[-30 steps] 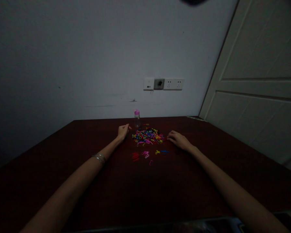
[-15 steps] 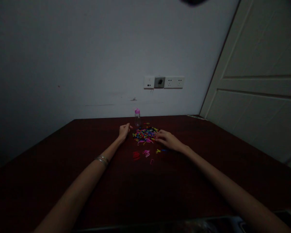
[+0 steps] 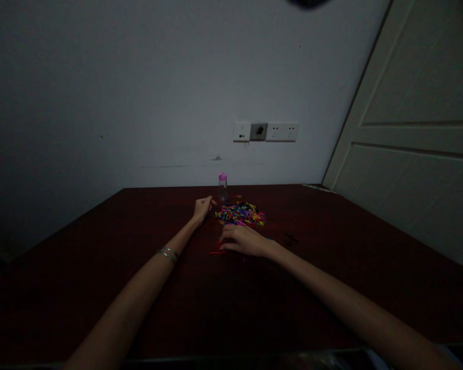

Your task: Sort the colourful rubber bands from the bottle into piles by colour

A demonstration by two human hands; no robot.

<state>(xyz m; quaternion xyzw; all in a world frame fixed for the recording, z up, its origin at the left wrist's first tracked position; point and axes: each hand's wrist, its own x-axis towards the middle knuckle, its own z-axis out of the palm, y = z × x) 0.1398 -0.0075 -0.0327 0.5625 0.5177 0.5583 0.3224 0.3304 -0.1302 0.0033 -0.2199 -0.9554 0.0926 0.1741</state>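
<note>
A pile of small bands in many colours (image 3: 241,213) lies on the dark red table. My left hand (image 3: 203,208) rests at the pile's left edge, fingers curled; whether it holds anything is too small to tell. Nearer to me, my right hand (image 3: 239,240) reaches over the front of the pile, fingertips pinched together at a few red bands (image 3: 217,252). It hides most of the small sorted groups beneath it. Right of that hand lies a small group of black bands (image 3: 290,238).
Behind the pile stands a clear bottle (image 3: 223,190) with a pink cap. Sockets (image 3: 281,132) are set in the wall beyond the table (image 3: 170,318). A pale door panel (image 3: 416,144) rises on the right.
My right hand has moved from the pile's right side toward me and left, onto the red bands. The black bands now show. The view has shifted slightly; my left hand stays by the pile.
</note>
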